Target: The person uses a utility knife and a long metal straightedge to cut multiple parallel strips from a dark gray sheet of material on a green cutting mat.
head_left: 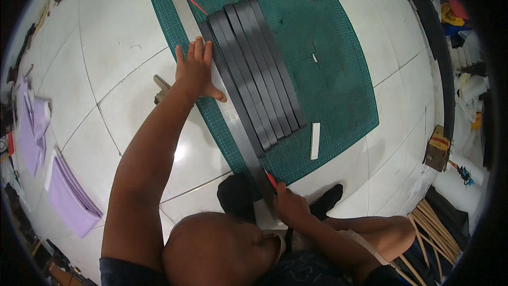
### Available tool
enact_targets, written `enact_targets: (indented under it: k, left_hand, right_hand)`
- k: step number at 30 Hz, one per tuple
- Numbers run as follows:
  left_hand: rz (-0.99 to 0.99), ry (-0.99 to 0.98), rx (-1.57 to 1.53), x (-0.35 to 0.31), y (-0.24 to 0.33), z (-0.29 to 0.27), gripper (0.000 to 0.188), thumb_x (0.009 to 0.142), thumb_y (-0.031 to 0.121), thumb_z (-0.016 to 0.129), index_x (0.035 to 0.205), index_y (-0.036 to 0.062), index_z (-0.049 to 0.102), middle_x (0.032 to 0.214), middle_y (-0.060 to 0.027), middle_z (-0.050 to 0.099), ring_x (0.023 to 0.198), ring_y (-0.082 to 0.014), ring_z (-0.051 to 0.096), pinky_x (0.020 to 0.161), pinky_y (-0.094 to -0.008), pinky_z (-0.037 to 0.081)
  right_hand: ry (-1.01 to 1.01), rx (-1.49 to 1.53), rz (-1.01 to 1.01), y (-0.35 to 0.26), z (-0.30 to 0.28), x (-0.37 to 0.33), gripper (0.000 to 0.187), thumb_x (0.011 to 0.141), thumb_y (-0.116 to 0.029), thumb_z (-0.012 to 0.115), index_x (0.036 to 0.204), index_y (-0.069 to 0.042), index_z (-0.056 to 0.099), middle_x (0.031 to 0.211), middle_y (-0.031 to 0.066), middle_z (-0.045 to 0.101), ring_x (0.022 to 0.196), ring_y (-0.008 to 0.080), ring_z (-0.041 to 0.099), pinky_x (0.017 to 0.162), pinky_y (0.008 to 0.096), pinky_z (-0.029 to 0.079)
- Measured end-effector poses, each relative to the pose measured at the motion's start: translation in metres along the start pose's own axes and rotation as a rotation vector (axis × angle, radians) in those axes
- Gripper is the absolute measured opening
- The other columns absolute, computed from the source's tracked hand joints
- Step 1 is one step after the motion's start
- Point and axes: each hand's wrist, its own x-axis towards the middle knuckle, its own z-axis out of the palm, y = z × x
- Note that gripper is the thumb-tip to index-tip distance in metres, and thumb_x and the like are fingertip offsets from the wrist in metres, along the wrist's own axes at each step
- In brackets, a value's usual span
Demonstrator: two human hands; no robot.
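Observation:
My left hand (197,71) lies with fingers spread on a long metal ruler (231,114), pressing it along the left side of a green cutting mat (333,58). Directly right of the ruler, several dark grey-black strips (253,69) lie side by side, slanting down to the right. Down by the ruler's near end, my right hand (291,204) is closed around a slim red cutter (271,180). Its tip is beside the ruler's right edge, near the mat's front edge; I cannot make out the blade.
A white bar (315,141) and a white scrap (315,58) lie on the mat; a thin red stick (198,6) touches the strips' far end. Folded lilac cloth (71,196) lies on the tiled floor at left. Wooden sticks (434,228) are piled at right, beside my bent leg.

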Motion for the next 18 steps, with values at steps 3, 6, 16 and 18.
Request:
enact_targets:
  k: [3, 6, 16, 18]
  left_hand:
    - [0.002, -0.007, 0.019, -0.002, -0.003, 0.001, 0.16, 0.043, 0.077, 0.085, 0.161, 0.0014, 0.008, 0.167, -0.0231, 0.01, 0.155, -0.0359, 0.014, 0.122, -0.0603, 0.012]
    - [0.002, -0.009, 0.027, -0.002, -0.003, 0.003, 0.162, 0.04, 0.076, 0.087, 0.16, 0.0006, 0.008, 0.166, -0.0247, 0.009, 0.155, -0.0368, 0.014, 0.122, -0.0617, 0.014]
    - [-0.008, -0.033, 0.024, -0.005, -0.001, -0.005, 0.161, 0.045, 0.081, 0.082, 0.161, 0.0026, 0.004, 0.168, -0.0211, 0.006, 0.156, -0.0341, 0.01, 0.122, -0.0606, 0.012]
    - [-0.01, -0.035, 0.033, -0.006, 0.0, -0.006, 0.161, 0.045, 0.081, 0.082, 0.161, 0.0027, 0.004, 0.168, -0.021, 0.006, 0.156, -0.0339, 0.011, 0.122, -0.0604, 0.013]
  right_hand:
    - [-0.006, 0.03, -0.066, -0.015, -0.026, -0.022, 0.033, 0.1, -0.023, 0.05, 0.121, 0.0, 0.039, 0.1, 0.0321, 0.067, 0.091, 0.0485, 0.068, 0.081, 0.0574, 0.052]
    - [0.101, 0.095, -0.103, -0.041, -0.057, -0.003, 0.034, 0.1, -0.02, 0.052, 0.123, 0.0, 0.038, 0.096, 0.0314, 0.067, 0.087, 0.0497, 0.067, 0.076, 0.0566, 0.053]
    - [0.474, 0.138, -0.355, -0.134, -0.109, 0.141, 0.026, 0.098, -0.016, 0.051, 0.115, -0.001, 0.038, 0.09, 0.0296, 0.067, 0.088, 0.0486, 0.068, 0.08, 0.0574, 0.053]
    - [0.449, 0.126, -0.348, -0.135, -0.107, 0.15, 0.026, 0.098, -0.016, 0.05, 0.116, 0.0, 0.039, 0.097, 0.0293, 0.066, 0.092, 0.0476, 0.068, 0.084, 0.0568, 0.052]
